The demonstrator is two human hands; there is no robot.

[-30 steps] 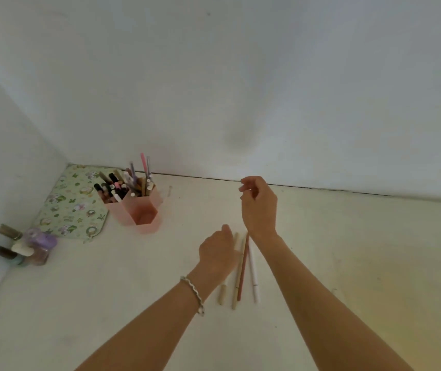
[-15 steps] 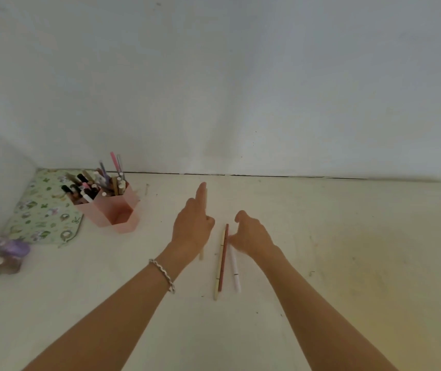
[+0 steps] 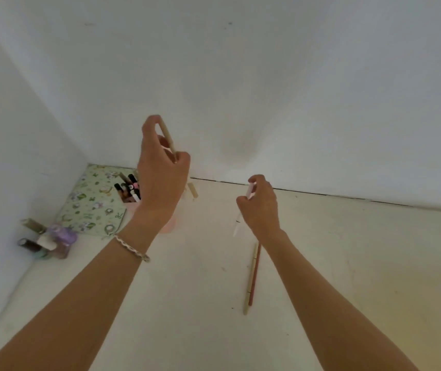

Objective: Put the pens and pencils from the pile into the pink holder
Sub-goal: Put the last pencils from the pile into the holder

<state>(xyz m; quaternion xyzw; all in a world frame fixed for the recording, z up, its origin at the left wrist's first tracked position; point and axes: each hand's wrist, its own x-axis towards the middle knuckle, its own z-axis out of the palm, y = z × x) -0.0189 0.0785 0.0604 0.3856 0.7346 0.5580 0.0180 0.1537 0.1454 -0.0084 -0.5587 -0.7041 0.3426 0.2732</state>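
Observation:
My left hand [image 3: 160,178] is raised above the pink holder [image 3: 131,206] and pinches a short beige pencil [image 3: 168,137], tilted. The hand hides most of the holder; several pens stand in its left compartment. My right hand [image 3: 261,207] holds a white pen [image 3: 240,218] above the table, tip pointing down-left. Two pencils stay on the table below that hand: a beige pencil [image 3: 250,282] and a red-brown pencil [image 3: 254,277], side by side.
A green floral pouch [image 3: 91,202] lies flat in the corner behind the holder. Small nail polish bottles [image 3: 50,241] cluster by the left wall. A beige piece [image 3: 192,190] shows just right of my left hand. White walls close the back and left.
My left hand rose from the table with the short beige pencil and moved over the holder. My right hand lifted the white pen off the pile.

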